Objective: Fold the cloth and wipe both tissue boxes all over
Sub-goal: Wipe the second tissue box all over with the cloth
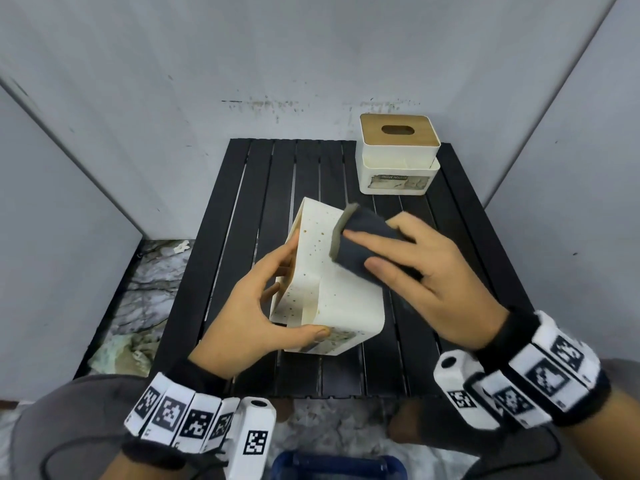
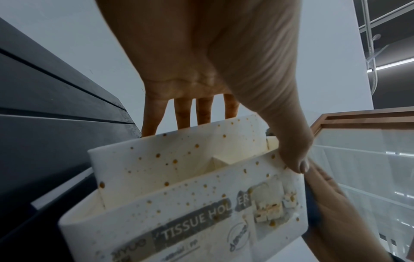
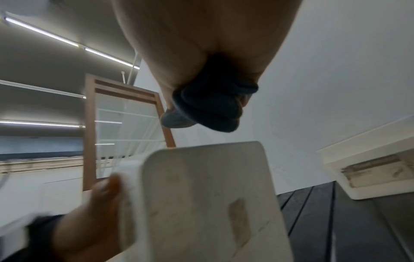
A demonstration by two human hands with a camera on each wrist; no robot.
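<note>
tilting the near box [image 1: 332, 299] on the table [image 1: 242, 202], the left hand [image 1: 249, 306] grips its near end. right hand [image 1: 426, 271] presses the folded cloth [image 1: 363, 244] on its upturned face, long axis running away from the person. far box [image 1: 398, 157] waits upright beyond.

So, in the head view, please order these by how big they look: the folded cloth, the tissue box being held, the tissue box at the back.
1. The held tissue box, largest, though it is nearer the camera.
2. The back tissue box.
3. The folded cloth, smallest; the right hand covers part of it.
</note>
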